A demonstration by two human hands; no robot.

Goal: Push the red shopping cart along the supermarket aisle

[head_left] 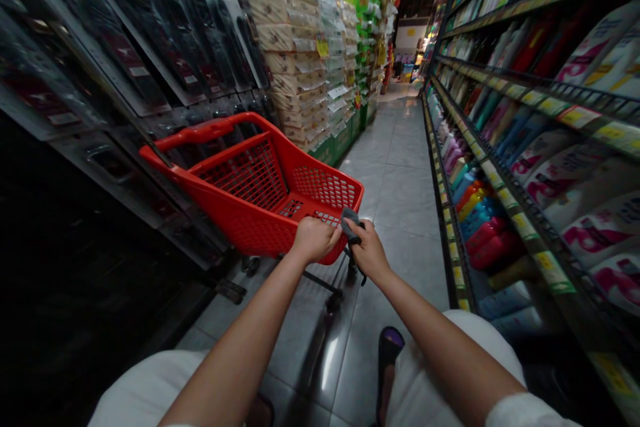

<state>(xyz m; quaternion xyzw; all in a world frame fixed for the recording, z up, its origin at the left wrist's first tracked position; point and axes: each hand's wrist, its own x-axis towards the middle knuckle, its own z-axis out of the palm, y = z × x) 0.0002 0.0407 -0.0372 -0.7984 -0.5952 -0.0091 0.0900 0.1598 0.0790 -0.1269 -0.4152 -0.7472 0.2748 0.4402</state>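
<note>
The red plastic shopping cart [245, 227] stands left of the frame's centre, its near corner directly beyond the hands. The left hand [316, 240] is closed over its rim at centre, probably to keep it steady. Just right of that, the right hand [369, 250] grips a grey and black object [351, 221] at the corner; whether this touches the cart is unclear. Shelved bottles [480, 207] fill the right side.

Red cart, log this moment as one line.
red cart: on tiled floor; left hand: gripping cart; right hand: holding grey item; stocked shelves: right side
</note>
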